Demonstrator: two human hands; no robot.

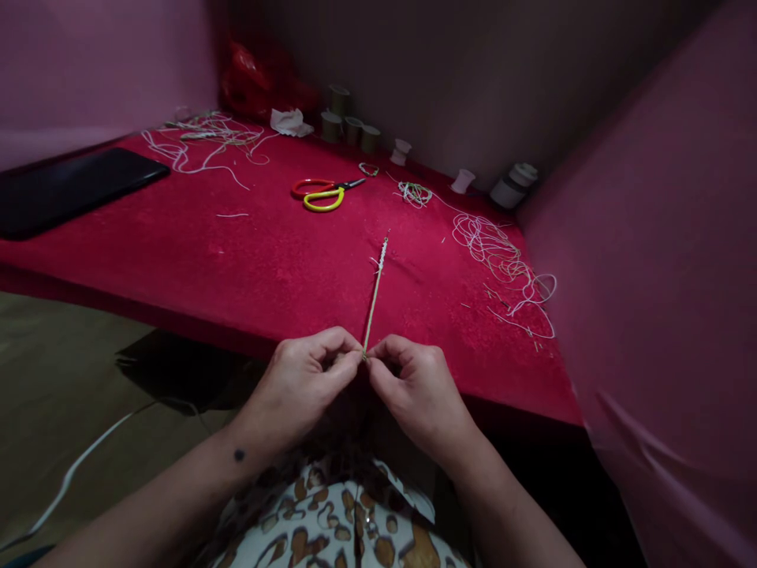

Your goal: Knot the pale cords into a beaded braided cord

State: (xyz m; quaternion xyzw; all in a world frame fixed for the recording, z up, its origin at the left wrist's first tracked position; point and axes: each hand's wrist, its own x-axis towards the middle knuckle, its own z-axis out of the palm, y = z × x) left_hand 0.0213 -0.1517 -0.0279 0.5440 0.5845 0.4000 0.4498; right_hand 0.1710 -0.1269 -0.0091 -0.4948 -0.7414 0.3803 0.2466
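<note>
A thin pale cord (372, 304) stretches from the red tabletop toward me, its far part braided in white with short loose ends at the side. At its near end my left hand (316, 367) pinches it between thumb and forefinger. My right hand (411, 379) meets it there from the other side, thumb and forefinger also pressed on the cord's end. The fingertips nearly touch, and they hide the detail of what lies between them. Both hands are just at the table's front edge. The cord's far tip seems fixed to the tabletop.
Scissors (325, 193) with red and yellow handles lie beyond the cord. Tangled thread (490, 248) spreads on the right, more thread (206, 142) at the back left. A black phone-like slab (83, 189) lies left. Several thread spools (353, 130) and a white bottle (513, 185) stand behind.
</note>
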